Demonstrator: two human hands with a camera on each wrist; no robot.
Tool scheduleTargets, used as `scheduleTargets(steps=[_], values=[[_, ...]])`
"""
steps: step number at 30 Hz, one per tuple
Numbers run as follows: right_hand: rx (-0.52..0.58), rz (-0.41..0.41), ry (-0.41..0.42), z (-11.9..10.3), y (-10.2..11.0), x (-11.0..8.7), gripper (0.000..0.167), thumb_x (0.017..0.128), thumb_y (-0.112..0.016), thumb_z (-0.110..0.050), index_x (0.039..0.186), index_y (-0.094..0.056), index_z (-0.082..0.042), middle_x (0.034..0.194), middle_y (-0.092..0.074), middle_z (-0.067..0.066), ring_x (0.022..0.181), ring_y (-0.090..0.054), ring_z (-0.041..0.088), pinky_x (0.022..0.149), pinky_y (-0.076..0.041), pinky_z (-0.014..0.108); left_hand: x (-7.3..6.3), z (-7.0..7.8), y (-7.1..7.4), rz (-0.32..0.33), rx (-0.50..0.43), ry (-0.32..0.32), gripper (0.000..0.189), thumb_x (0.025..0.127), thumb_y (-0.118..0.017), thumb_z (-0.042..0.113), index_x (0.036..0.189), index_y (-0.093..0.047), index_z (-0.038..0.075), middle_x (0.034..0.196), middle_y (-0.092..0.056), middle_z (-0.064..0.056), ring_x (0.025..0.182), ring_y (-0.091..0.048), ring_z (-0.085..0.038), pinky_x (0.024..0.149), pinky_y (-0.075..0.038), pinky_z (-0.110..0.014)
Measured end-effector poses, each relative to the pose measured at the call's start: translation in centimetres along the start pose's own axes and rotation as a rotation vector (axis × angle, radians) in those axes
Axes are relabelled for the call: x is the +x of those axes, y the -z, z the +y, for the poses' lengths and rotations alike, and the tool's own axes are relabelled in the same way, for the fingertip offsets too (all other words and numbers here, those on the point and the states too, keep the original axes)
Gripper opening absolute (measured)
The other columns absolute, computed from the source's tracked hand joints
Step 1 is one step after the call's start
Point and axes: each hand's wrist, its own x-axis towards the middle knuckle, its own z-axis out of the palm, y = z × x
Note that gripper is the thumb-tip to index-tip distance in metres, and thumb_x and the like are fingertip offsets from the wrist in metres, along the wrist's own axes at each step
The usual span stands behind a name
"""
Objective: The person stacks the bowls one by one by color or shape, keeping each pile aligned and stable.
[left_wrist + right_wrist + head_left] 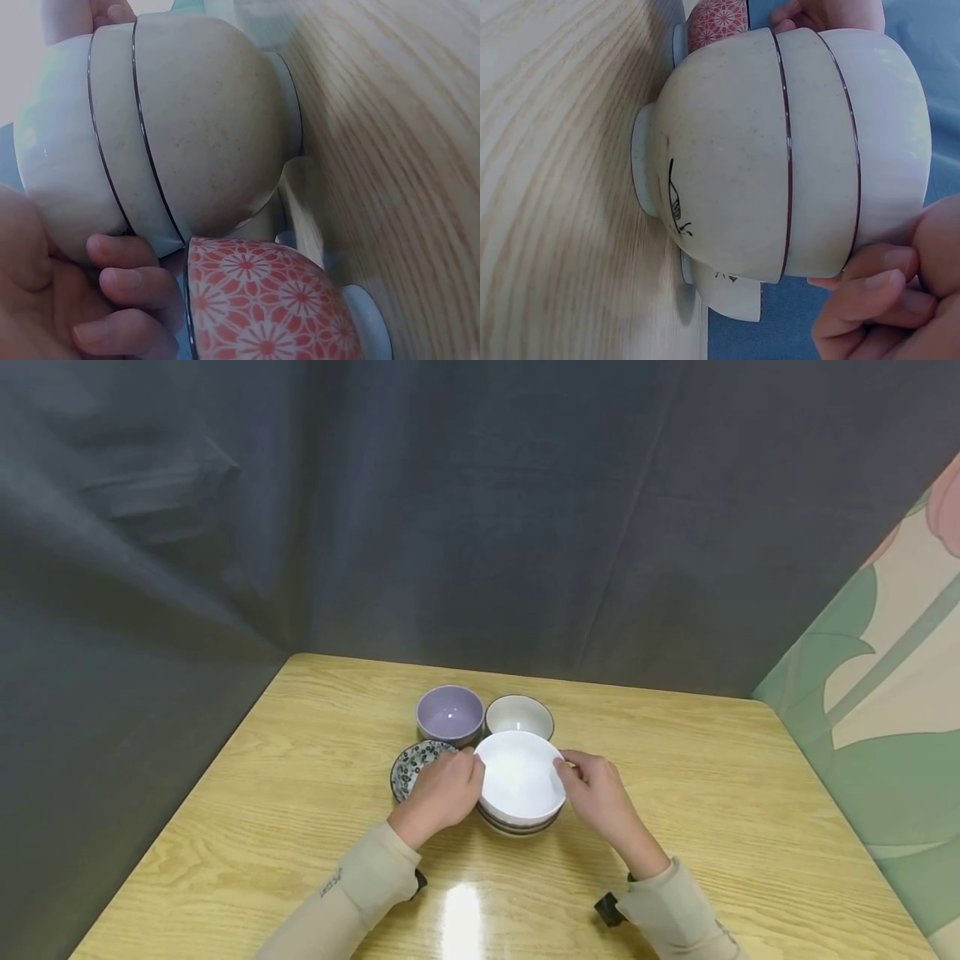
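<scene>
A white bowl (521, 777) sits nested on top of two cream bowls (712, 150) with brown rims, the stack standing upright on the table. My left hand (446, 787) pinches the white bowl's rim on its left side, its curled fingers against the outer wall. On the opposite side, the right hand (596, 797) holds the same rim between thumb and fingers. Beside the stack, under the left hand, is a small bowl (408, 768) with a floral inside; its red flower-patterned outside (277, 300) shows in the left wrist view.
Behind the stack stand a purple bowl (450, 714) and another cream bowl (520, 717), side by side. The wooden table (712, 793) is bordered by a dark curtain (487, 527) at the back and left, and a flowered cloth (892, 710) at the right.
</scene>
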Motion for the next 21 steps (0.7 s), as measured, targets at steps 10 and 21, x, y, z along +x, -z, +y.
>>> scheduleTargets(steps=[10,21], values=[[0.035,0.007,-0.003,-0.2,0.1,-0.1,0.031,0.102,-0.053,-0.012,0.124,-0.066,0.006,0.085,-0.072,0.011,0.064,-0.055,0.015,0.052,-0.045,0.026,0.2,-0.2,0.2,-0.021,-0.008,0.004,0.037,0.106,-0.032,0.021,0.087,-0.06,0.006,0.072,-0.053,-0.006,0.065,-0.053,-0.02,0.061,-0.047,-0.036],[0.041,-0.032,-0.008,0.2,0.2,0.1,0.034,0.1,-0.061,-0.022,0.124,-0.067,0.002,0.059,-0.05,0.0,0.053,-0.042,0.012,0.047,-0.035,0.025,0.5,-1.1,1.5,-0.018,-0.083,0.032,0.048,0.109,-0.031,0.035,0.099,-0.069,0.008,0.081,-0.063,-0.007,0.073,-0.057,-0.019,0.071,-0.05,-0.04]])
